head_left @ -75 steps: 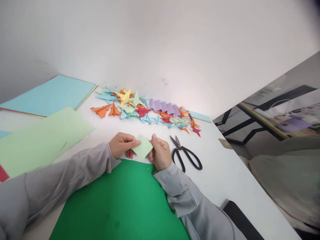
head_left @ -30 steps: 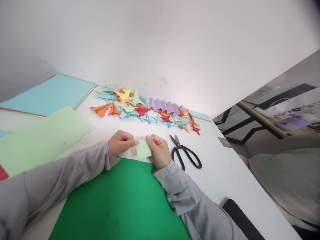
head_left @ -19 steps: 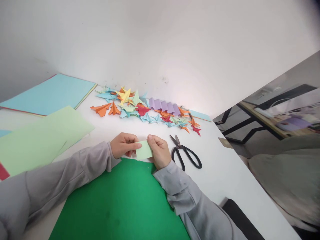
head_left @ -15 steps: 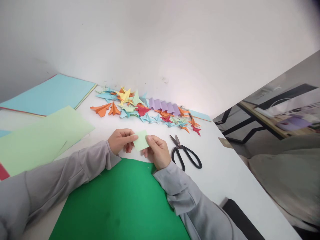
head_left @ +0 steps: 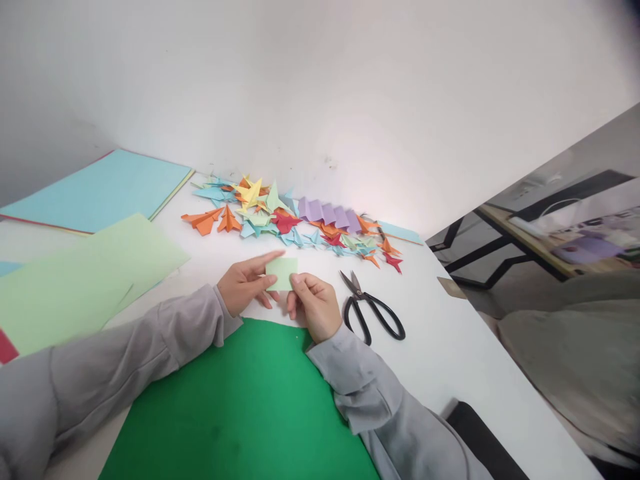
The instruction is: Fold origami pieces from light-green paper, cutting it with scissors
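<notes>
A small square of pale green paper (head_left: 283, 273) is held up between both hands, just past the far edge of a green sheet (head_left: 235, 400). My left hand (head_left: 246, 285) grips its left side, thumb in front and index finger stretched along behind the top. On the right side, the thumb and fingers of my right hand (head_left: 317, 303) pinch the lower corner. Black-handled scissors (head_left: 373, 303) lie partly spread beside my right hand, their points away from me.
Folded paper planes (head_left: 250, 193) in several colours lie along the wall, with a pleated purple paper (head_left: 330, 213) among them. Pale green sheets (head_left: 90, 280) and a blue-topped paper stack (head_left: 110, 187) lie left. A black object (head_left: 483, 440) lies at the near right edge.
The paper square has turned from tilted to nearly level and risen slightly. My left index finger has straightened out behind its top edge. The things on the table stay put.
</notes>
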`<action>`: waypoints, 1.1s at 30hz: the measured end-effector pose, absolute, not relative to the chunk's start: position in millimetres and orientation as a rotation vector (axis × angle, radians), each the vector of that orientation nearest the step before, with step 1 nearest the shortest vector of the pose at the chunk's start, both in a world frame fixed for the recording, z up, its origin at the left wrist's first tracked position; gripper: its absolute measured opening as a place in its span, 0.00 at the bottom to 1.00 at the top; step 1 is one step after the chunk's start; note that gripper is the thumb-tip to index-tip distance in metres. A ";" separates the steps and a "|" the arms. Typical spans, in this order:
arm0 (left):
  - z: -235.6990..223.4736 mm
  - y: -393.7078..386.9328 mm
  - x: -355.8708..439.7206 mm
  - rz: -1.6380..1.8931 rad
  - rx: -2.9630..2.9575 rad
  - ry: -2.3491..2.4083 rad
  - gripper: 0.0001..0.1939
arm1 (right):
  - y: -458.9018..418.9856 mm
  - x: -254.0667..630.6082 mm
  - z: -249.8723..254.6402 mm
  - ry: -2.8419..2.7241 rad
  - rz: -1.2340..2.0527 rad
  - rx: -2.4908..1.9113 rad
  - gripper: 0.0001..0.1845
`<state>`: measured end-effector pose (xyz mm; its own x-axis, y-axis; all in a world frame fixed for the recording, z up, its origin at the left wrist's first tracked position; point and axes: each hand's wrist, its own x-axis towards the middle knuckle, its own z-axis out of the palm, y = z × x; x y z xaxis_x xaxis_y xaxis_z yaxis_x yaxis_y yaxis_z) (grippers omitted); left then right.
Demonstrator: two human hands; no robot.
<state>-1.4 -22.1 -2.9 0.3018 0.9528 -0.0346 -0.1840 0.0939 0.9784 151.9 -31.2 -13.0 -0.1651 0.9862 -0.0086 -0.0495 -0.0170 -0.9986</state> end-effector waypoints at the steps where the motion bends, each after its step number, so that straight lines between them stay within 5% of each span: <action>1: -4.0 -21.4 -1.5 1.033 1.145 0.895 0.31 | -31.4 151.9 -13.1 -1.306 1.367 -1.091 0.20; 12: -9.7 -14.5 -3.1 1.121 1.022 0.936 0.18 | -25.6 153.2 -20.1 -1.207 1.486 -0.954 0.15; 20: -7.3 -17.1 -3.7 1.076 0.994 0.831 0.30 | -25.7 152.1 -16.8 -1.244 1.472 -0.945 0.15; 33: -12.0 -12.1 -7.7 1.110 1.098 0.860 0.26 | -22.8 146.6 -15.0 -1.213 1.418 -0.928 0.18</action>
